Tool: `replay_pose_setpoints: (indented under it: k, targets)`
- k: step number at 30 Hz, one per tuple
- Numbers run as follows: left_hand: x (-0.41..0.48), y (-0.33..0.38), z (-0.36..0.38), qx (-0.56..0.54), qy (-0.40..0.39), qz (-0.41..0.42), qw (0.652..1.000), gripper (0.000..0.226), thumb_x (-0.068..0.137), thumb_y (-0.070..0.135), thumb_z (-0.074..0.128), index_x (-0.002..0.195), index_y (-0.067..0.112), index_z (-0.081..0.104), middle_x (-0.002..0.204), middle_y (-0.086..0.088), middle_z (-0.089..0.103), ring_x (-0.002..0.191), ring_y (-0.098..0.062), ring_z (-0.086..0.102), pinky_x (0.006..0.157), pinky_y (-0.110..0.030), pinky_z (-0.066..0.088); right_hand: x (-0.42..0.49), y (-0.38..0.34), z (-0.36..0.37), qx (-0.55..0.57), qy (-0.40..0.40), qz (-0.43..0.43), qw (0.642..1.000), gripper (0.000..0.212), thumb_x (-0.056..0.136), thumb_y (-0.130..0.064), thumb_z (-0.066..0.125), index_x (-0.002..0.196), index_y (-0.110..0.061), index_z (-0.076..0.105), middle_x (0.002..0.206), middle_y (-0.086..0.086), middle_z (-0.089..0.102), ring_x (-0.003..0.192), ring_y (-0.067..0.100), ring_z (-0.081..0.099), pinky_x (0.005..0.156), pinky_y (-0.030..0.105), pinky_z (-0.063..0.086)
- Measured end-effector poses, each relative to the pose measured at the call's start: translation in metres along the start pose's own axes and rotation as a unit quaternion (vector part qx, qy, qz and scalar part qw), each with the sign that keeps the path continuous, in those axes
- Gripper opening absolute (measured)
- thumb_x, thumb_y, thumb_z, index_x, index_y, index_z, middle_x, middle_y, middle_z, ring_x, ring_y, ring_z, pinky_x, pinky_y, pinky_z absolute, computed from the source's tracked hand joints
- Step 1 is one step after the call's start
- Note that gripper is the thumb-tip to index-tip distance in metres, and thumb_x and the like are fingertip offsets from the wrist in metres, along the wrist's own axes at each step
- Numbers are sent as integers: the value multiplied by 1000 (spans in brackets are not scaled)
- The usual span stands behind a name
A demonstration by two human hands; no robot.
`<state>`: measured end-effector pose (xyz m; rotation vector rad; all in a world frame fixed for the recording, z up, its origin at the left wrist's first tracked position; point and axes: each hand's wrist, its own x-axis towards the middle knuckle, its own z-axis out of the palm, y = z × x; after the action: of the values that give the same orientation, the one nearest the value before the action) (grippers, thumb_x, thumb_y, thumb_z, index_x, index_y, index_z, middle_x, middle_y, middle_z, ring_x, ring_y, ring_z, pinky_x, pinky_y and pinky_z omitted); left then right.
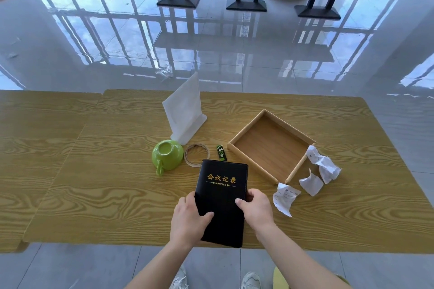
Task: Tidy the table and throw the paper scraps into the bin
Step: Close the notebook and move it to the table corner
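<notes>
A black notebook (222,185) with gold lettering lies on the wooden table (105,171) near its front edge. My left hand (190,218) grips its left side and my right hand (254,207) grips its right side, thumbs on the cover. Three crumpled white paper scraps lie to the right: one (285,198) beside my right hand, one (311,182) further right, and a larger one (323,163) against the corner of an empty wooden tray (249,134). No bin is in view.
An overturned green cup (167,153), a roll of clear tape (196,154) and a small green packet (221,152) sit just beyond the notebook. A white stand (185,112) rises behind them. Black table bases (246,4) stand on the glossy floor.
</notes>
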<state>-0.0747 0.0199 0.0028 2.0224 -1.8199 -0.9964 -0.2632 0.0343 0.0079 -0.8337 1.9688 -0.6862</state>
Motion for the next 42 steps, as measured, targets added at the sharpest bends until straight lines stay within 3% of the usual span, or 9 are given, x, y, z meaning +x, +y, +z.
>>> replay_pose_setpoints:
  k: [10,16,21,24,33,37,42]
  targets:
    - [21,18,-19,12,10,110,994,69,78,44,74,135,21,44,107,7,47,106,-16,50,86,-23,38,-10,-24,-6,-73,82,-39,993,9,91,-29,63,98,-24,60,92,-7,67,83,9,62,65,25,49]
    - [40,28,-31,21,-25,170,985,64,78,45,73,131,22,45,106,6,48,108,-17,51,87,-24,39,-26,-39,-8,-114,157,-35,980,17,92,-29,63,100,-14,61,87,2,68,82,20,64,76,40,56]
    - [53,51,-30,15,-44,209,977,64,78,45,73,131,22,45,116,2,55,111,-18,52,92,-27,42,-26,-42,-22,-93,204,-31,974,18,92,-28,64,103,-14,62,87,1,67,81,18,64,71,32,54]
    - [60,70,-21,17,-46,223,974,68,78,45,74,133,21,44,116,0,55,110,-18,54,92,-28,44,-19,-41,-37,-113,235,-34,965,20,91,-30,65,99,-12,60,88,3,66,81,19,62,74,35,54]
    - [75,162,30,18,-39,222,974,59,74,43,76,122,23,48,108,3,55,103,-18,55,85,-31,48,39,-22,-118,-100,267,-57,957,17,89,-32,65,100,-20,60,91,-7,62,83,12,58,67,23,44]
    - [76,215,60,12,-25,219,975,62,73,43,76,123,22,46,105,4,51,102,-18,54,86,-33,48,66,-10,-175,-51,264,-72,960,21,85,-28,69,106,-28,63,82,-17,62,74,3,59,62,15,40]
    - [74,274,99,4,-25,236,971,63,71,42,76,122,26,43,101,9,46,98,-11,48,79,-24,40,96,13,-244,-10,246,-60,967,35,86,-29,70,119,-19,63,107,-4,69,94,13,65,78,29,54]
